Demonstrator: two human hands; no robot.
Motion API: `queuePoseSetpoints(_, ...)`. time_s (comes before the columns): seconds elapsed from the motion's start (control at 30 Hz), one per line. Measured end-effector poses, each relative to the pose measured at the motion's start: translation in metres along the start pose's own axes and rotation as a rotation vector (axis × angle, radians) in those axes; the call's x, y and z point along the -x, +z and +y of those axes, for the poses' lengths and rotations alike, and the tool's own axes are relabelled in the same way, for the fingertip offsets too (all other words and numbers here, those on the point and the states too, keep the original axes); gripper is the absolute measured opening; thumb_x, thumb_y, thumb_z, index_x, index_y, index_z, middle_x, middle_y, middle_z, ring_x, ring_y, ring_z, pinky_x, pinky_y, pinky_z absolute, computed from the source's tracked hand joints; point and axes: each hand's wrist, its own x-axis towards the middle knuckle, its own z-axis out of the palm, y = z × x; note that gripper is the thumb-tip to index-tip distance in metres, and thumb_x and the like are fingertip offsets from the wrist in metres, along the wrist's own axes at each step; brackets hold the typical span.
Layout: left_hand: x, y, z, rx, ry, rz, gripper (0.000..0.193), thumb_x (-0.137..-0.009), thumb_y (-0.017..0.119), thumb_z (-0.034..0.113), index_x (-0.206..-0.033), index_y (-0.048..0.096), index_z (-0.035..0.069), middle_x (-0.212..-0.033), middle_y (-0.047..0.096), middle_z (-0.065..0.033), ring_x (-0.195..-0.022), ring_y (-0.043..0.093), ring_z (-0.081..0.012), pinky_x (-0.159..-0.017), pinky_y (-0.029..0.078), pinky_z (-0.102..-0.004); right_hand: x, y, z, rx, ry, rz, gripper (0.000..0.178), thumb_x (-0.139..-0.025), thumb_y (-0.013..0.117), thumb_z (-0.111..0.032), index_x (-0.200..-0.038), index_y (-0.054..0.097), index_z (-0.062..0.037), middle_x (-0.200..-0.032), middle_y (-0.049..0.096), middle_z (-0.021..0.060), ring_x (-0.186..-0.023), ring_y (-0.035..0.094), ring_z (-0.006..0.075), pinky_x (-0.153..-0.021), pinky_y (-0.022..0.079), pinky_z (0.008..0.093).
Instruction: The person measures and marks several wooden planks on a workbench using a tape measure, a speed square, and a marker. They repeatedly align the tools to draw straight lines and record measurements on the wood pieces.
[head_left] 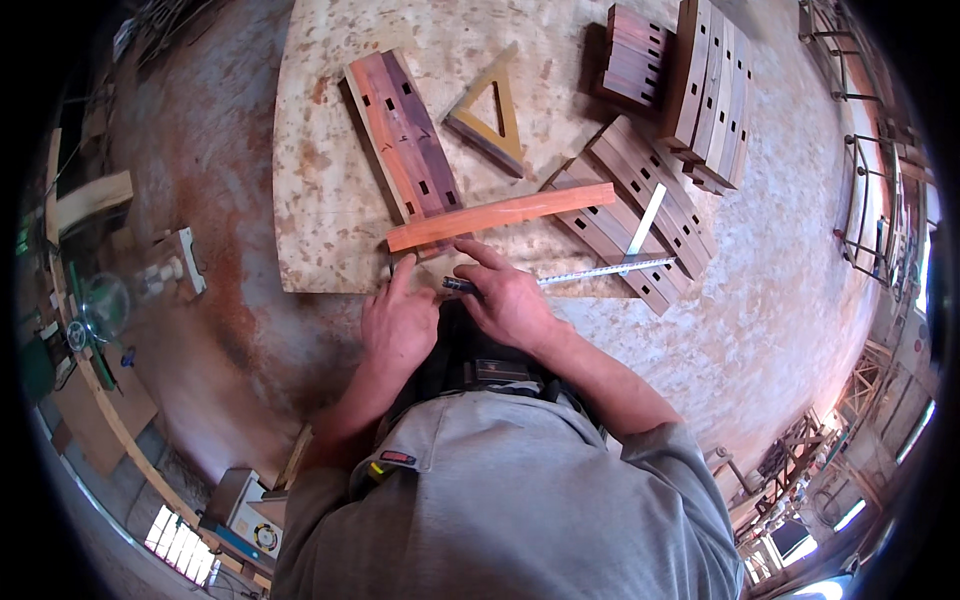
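An orange-red wooden strip (500, 216) lies across the near end of a reddish slotted board (408, 140) on the worktable. My left hand (398, 325) is at the strip's left end, index finger stretched out to its near edge, the other fingers partly hidden. Close beside it, my right hand (505, 303) closes round a dark, pen-like tool (460, 285); its index finger reaches toward the board's near end. From beside my right hand, a marked metal rule (605, 270) runs right over other slotted boards (580, 222). A pale metal blade (648, 220) crosses it.
A wooden triangular set square (492, 115) rests beyond the strip on the stained worktable (330, 235). Stacks of dark slotted boards (708, 90) stand at the back right. Machinery (240, 515) is at the lower left, and metal racks (865, 190) line the right side.
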Motion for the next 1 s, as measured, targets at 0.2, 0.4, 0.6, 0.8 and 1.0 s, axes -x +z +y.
queuePoseSetpoints(0.2,-0.002,0.016,0.002,0.032,0.086,0.010,0.013,-0.082,0.069,0.022,-0.088,0.075,0.012,-0.148,0.046,-0.0182,-0.093,0.069,-0.0318,-0.077,0.053,-0.0474,0.004,0.001,0.008,0.040,-0.011,0.035,0.026,-0.082,0.069,-0.015,-0.107,0.065,-0.0073,-0.136,0.056,0.0123,-0.099,0.067,0.0359,-0.078,0.058,0.0459)
queuePoseSetpoints(0.4,-0.011,0.025,0.018,0.009,0.077,-0.030,0.014,-0.078,0.071,0.023,-0.087,0.076,0.013,-0.153,0.042,-0.0143,-0.098,0.066,-0.0269,-0.080,0.051,-0.0455,0.007,-0.001,0.017,0.053,-0.018,0.083,0.030,-0.081,0.070,-0.015,-0.110,0.065,-0.0093,-0.132,0.059,0.0118,-0.096,0.068,0.0362,-0.076,0.058,0.0460)
queuePoseSetpoints(0.6,-0.015,0.034,0.027,0.023,0.110,0.004,0.015,-0.079,0.070,0.023,-0.088,0.076,0.012,-0.155,0.040,-0.0148,-0.101,0.064,-0.0283,-0.080,0.052,-0.0466,0.001,-0.001,0.024,0.041,-0.014,0.135,0.034,-0.080,0.070,-0.016,-0.114,0.065,-0.0095,-0.135,0.058,0.0118,-0.095,0.069,0.0368,-0.076,0.059,0.0457)
queuePoseSetpoints(0.8,-0.020,0.038,0.027,0.020,0.072,-0.001,0.017,-0.080,0.069,0.022,-0.089,0.075,0.009,-0.155,0.038,-0.0155,-0.105,0.063,-0.0299,-0.080,0.052,-0.0482,0.000,0.002,0.025,0.065,-0.015,0.085,0.039,-0.082,0.068,-0.020,-0.120,0.065,-0.0098,-0.140,0.056,0.0118,-0.094,0.069,0.0365,-0.077,0.059,0.0461)
queuePoseSetpoints(1.0,-0.021,0.038,0.026,0.023,0.066,-0.019,0.024,-0.081,0.069,0.023,-0.096,0.075,0.004,-0.157,0.036,-0.0145,-0.108,0.063,-0.0295,-0.083,0.052,-0.0480,-0.003,0.002,0.020,0.056,0.011,0.058,0.032,-0.084,0.066,-0.022,-0.114,0.068,-0.0107,-0.142,0.054,0.0126,-0.095,0.069,0.0362,-0.078,0.058,0.0460)
